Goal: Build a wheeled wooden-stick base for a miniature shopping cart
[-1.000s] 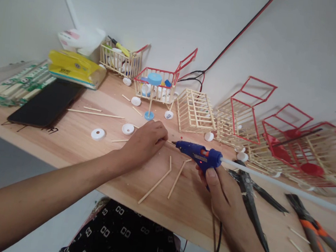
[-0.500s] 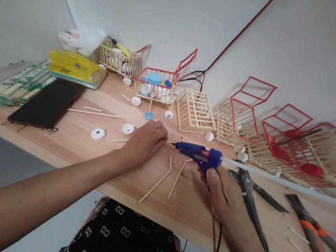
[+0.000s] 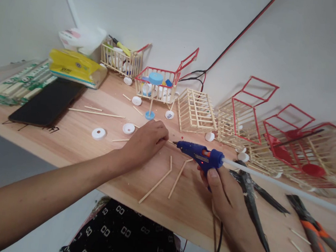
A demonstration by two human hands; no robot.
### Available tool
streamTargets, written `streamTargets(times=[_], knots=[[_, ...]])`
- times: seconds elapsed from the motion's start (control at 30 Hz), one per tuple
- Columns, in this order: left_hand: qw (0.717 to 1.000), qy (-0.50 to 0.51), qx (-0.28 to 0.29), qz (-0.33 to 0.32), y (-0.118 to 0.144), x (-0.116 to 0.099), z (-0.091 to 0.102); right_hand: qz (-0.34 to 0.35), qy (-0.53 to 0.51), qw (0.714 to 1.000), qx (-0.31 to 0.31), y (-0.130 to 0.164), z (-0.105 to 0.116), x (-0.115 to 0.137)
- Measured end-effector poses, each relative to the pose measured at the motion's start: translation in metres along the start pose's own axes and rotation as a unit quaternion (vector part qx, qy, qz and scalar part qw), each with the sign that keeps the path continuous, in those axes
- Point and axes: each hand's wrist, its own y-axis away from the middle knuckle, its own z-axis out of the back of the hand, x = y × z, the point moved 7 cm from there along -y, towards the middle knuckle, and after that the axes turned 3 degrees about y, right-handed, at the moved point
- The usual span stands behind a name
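Everything's sitting on one wooden desk (image 3: pixel 74 137), front edge slanting down to the right just above some black patterned clothing. Stick-built carts line the wall side. The right-hand bunch (image 3: pixel 331 153) overlaps so much I can't sort out what's inside, though red discs (image 3: pixel 314 170) show among the slats. The plain frame (image 3: pixel 197 113) is mid-row, then a red-rimmed cart (image 3: pixel 165 96) loaded with white and blue caps, and the far-left cart (image 3: pixel 118 67) has caps plus a yellow-and-black tool poking out the top. Bagged sticks (image 3: pixel 20 84) and a yellow pack (image 3: pixel 75 66) fill the left corner beside a phone (image 3: pixel 47 102).

Elbow room on my right is tight: black pliers (image 3: pixel 248 203) lie right beside that arm. My hands are apart. The right hand (image 3: pixel 224 191) is wrapped around the blue glue gun (image 3: pixel 201 155) mid-desk, nozzle just beside the left hand (image 3: pixel 150 140), whose fingers are bunched; can't tell what they're clamped on. More wood shows to the left, around two loose white caps (image 3: pixel 98 133). Angled sticks (image 3: pixel 155 186) lie between my arms, near the front edge.
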Motion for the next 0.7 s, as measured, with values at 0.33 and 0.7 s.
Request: streamTargets(times=[0.33,0.7], knots=[[1.0,-0.001,-0.002,0.003,-0.0008,0.0,0.0004,0.018,0.028,0.999,0.007,-0.0006,-0.001,0.0011],[1.0,0.001,-0.001,-0.001,-0.0003,0.0005,0.0,0.017,0.037,0.999,-0.005,-0.0002,0.001,0.0027]])
